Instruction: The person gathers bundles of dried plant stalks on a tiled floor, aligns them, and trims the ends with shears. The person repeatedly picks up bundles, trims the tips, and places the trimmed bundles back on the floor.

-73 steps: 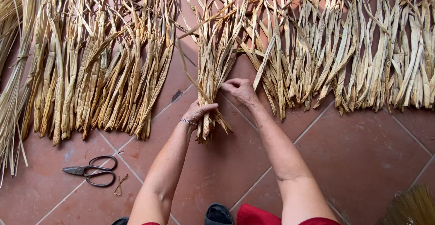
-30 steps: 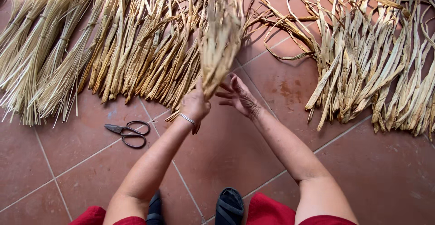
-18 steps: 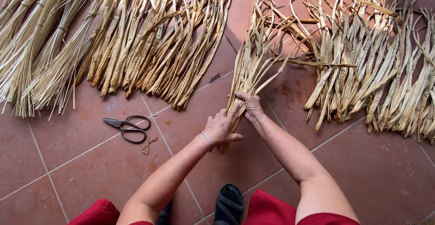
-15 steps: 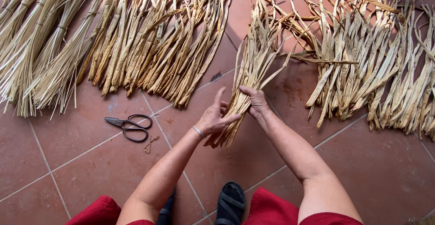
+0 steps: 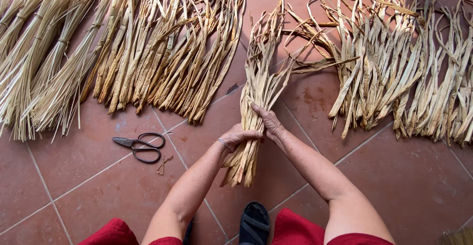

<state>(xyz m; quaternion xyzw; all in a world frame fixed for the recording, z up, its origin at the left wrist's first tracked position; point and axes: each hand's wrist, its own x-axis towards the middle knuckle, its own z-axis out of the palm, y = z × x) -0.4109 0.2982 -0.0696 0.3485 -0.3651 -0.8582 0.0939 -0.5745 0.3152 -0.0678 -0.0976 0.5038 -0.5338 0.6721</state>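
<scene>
Floor [image 5: 409, 186]: reddish-brown tiles with pale grout lines; everything here lies on it
Left heap [image 5: 162, 48]: a wide fan of dried, flattened leaf strips lying in rows, with finer straw-like bunches [image 5: 34, 62] tied in places at the far left edge
Right heap [image 5: 404, 72]: more dried strips, looser and curlier at their far ends, well apart from the left heap
Held bundle [image 5: 258, 94]: a sheaf of dried strips lying on the tiles between the two heaps, cut ends towards the person, splayed tips touching the right heap's stray curls
Handling: looks light, dry and springy; single strips likely brittle and prone to slip out, so it is best taken low down near the cut ends, where the strips lie tight together
Left hand [image 5: 240, 135]: fingers curled and pressed around the bundle's lower part from the left, a thin bracelet at the wrist
Right hand [image 5: 268, 122]: laid on the bundle from the right, fingers close together and wrapped over the strips, touching the left hand
Sandal [image 5: 254, 223]: dark, at the bottom edge between red trouser legs
Scissors [image 5: 140, 144]: dark metal, blades shut, on the tiles left of the hands, a small scrap just beside them
</scene>
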